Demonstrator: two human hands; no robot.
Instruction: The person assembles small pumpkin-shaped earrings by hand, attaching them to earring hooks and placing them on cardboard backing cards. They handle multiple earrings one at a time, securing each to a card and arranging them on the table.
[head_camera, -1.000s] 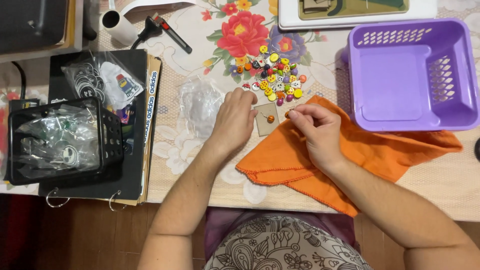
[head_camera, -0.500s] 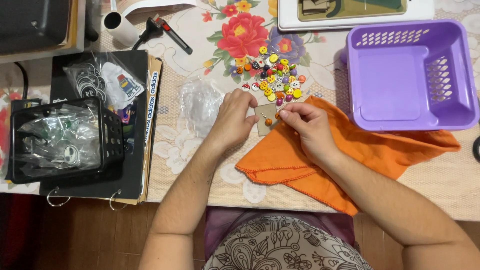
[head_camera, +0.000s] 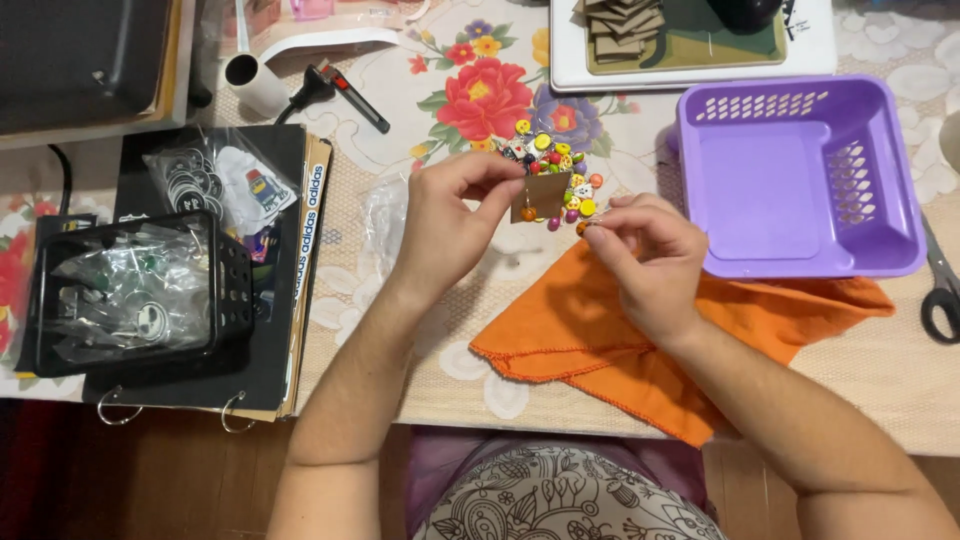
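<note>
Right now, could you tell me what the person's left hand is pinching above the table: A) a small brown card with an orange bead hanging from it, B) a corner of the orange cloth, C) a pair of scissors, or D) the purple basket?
A: the left hand pinches the small brown card by its edge, an orange bead dangling from it.

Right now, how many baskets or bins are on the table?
2: a purple basket at the right beyond the orange cloth, and a black bin of plastic bags at the left.
</note>
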